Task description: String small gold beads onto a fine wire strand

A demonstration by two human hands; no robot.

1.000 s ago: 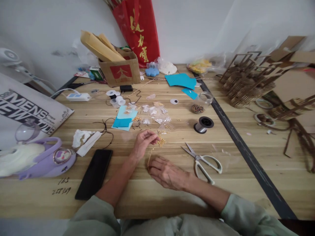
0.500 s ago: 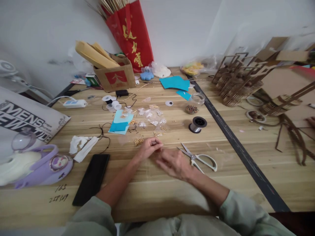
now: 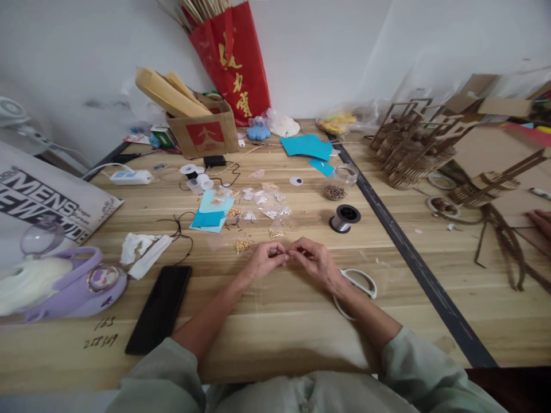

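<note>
My left hand (image 3: 267, 258) and my right hand (image 3: 313, 259) meet above the table, thumbs and fingers pinched tip to tip. Whatever lies between the fingertips is too small to make out. Below my left hand a faint, thin clear line seems to run down over the wood. Just beyond the left fingers lies a small heap of gold beads (image 3: 243, 245), with another gold pile (image 3: 276, 234) behind my fingertips. My right hand and forearm cover the blades of the scissors (image 3: 360, 282); only the pale handles show. A spool of fine wire or line (image 3: 345, 218) stands farther right.
Small clear bags (image 3: 269, 205) of findings and blue cards (image 3: 209, 219) lie ahead. A jar of beads (image 3: 336, 191) stands right of them. A black phone (image 3: 159, 310) and a purple bottle (image 3: 81, 287) are at left. Woven baskets (image 3: 413, 149) and another person's hand (image 3: 540, 222) are at right.
My right hand has moved up and slightly right, its fingertips now meeting those of my left hand. It now covers the scissor blades, which showed before.
</note>
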